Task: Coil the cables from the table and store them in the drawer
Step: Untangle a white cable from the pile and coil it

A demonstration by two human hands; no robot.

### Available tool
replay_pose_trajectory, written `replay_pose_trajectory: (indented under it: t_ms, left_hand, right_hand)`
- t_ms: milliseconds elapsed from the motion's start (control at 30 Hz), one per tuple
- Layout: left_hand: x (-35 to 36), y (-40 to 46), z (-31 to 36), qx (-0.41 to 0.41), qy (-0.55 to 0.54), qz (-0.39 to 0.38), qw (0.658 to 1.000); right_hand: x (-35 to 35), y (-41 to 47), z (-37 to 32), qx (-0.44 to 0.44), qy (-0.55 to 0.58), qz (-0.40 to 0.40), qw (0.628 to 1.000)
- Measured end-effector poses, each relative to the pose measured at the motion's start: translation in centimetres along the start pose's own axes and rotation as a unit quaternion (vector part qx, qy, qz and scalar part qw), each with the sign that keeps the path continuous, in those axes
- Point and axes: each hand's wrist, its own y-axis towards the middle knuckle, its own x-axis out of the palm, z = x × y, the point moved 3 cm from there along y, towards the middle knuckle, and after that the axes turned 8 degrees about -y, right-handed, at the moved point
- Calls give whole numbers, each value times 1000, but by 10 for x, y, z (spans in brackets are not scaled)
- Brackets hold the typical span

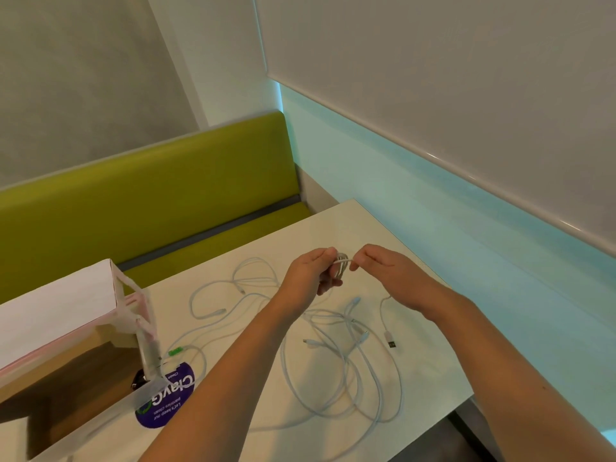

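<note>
Both hands, left hand [308, 273] and right hand [388, 273], pinch a small coil [340, 265]; loose cables [340, 365] at 6 o'clock on table [426, 355].

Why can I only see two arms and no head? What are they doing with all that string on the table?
The camera sits on the person's head and looks down, so you see only their arms, as if through their eyes. There is just this one picture. The "string" is really a tangle of white cables spread over the pale table. The left hand holds a small coil of cable it has wound up, and the right hand pinches the cable right beside it, helping to wind. To the left stands an open white and pink drawer box, and near it a purple round sticker lies on the table. Behind the table is a green bench.
</note>
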Motion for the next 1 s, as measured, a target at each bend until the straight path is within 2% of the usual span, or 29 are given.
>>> replay_pose_trajectory:
  t_ms: [233,400,500,700,767,867,933,1000]
  left_hand:
    - [7,0,-7,-65,-139,-2,988]
    - [13,-1,-6,-85,-244,12,966]
    - [17,-2,-5,-93,-260,29,961]
    - [12,1,-15,-91,-208,84,970]
    - [10,1,-15,-100,-207,97,968]
    - [10,0,-16,-116,-250,108,955]
    - [10,0,-16,-123,-279,109,946]
    - [10,1,-15,-130,-298,107,939]
  right_hand:
    - [8,1,3,-3,-76,15,997]
    - [18,1,-2,-22,-112,-11,993]
    - [19,3,-2,-26,-142,-8,989]
    - [20,7,-8,-20,-195,-3,981]
    - [21,8,-9,-21,-166,-11,986]
    - [20,10,-8,-2,-5,-46,999]
    - [19,9,-6,14,122,-94,988]
    - [20,6,-5,12,174,-129,976]
